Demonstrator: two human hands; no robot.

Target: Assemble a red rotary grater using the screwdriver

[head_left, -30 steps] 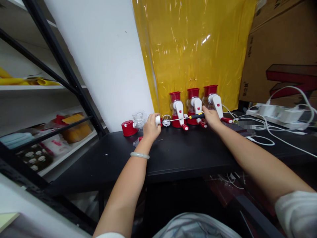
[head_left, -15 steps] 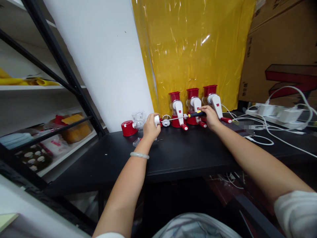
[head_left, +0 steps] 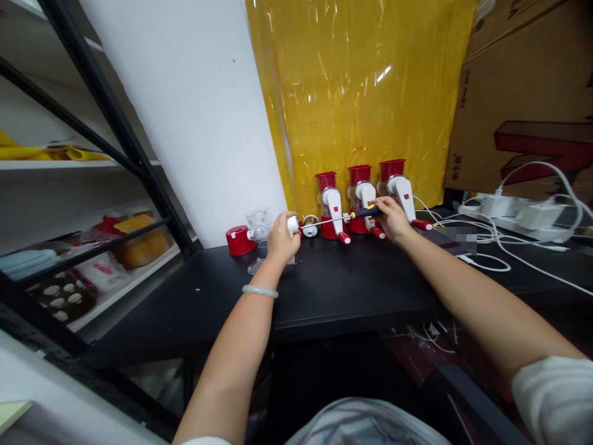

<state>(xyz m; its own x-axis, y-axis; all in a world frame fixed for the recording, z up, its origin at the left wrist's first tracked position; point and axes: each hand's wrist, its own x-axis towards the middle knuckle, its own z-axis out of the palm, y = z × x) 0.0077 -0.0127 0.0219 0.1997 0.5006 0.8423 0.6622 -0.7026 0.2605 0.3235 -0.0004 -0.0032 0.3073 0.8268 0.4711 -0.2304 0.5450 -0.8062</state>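
My left hand (head_left: 281,238) is closed around a small white round plastic part (head_left: 292,225), its open face turned to the right. In my right hand (head_left: 393,219) is the black and yellow handle of a screwdriver (head_left: 365,212). Its long shaft runs level to the left, and the tip meets the white part. Behind the hands stand three red and white hand-crank rotary graters (head_left: 332,204) in a row. Left of my left hand lie a red base (head_left: 240,241) and a clear plastic housing (head_left: 259,221). A round metal-and-white piece (head_left: 311,226) stands behind the shaft.
White cables and a power strip (head_left: 514,213) lie on the black table (head_left: 343,290) at the right, before a cardboard box (head_left: 523,99). A yellow plastic curtain (head_left: 361,86) hangs behind. A black-framed shelf (head_left: 92,93) rises at the left. Tiny screws (head_left: 300,262) lie near my left hand.
The view has shifted very slightly. Both hands keep their holds, with the screwdriver tip still at the white part.
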